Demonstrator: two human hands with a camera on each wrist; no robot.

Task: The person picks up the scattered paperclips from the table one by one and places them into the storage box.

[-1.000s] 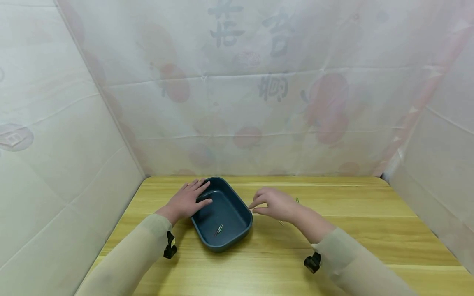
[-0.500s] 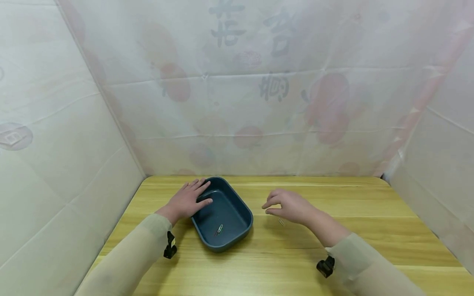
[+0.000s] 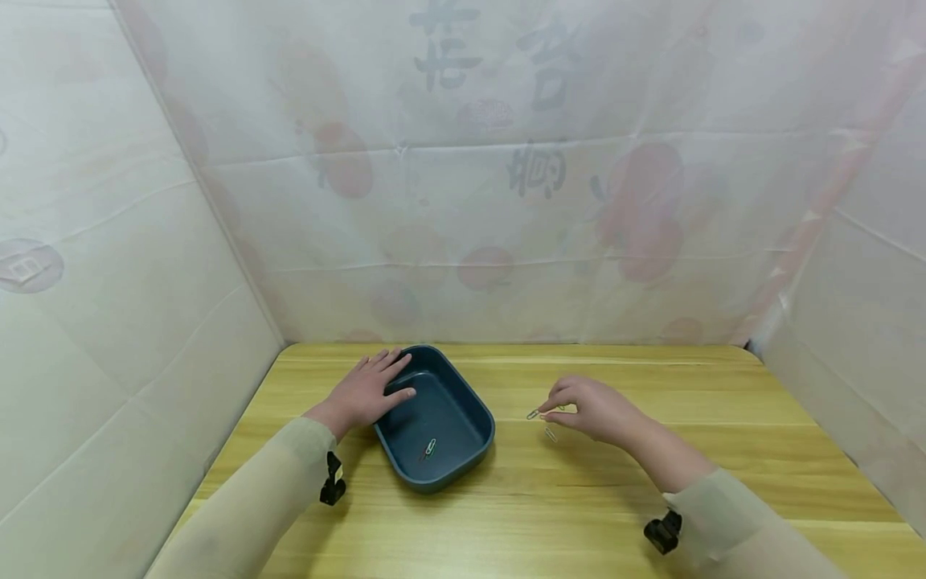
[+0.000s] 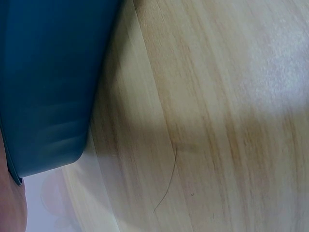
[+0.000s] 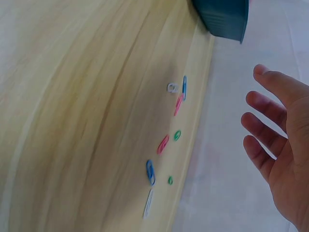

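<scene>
Right hand (image 3: 596,410) pinches a clip (image 3: 533,414) between thumb and fingertip just above the table (image 3: 651,386), right of the tray (image 3: 463,402) and apart from it; a second clip (image 3: 551,434) lies on the wood just below the hand. Left hand (image 3: 365,390) rests flat on the tray's left rim, fingers straight and loosely spread, thumb over the rim; one more clip (image 3: 429,448) lies inside the tray near its front wall. Right wrist view shows loose clips (image 5: 164,143) in blue, pink, green and white scattered along the table edge, the other fingers (image 5: 263,108) extended, pinch itself out of frame.
</scene>
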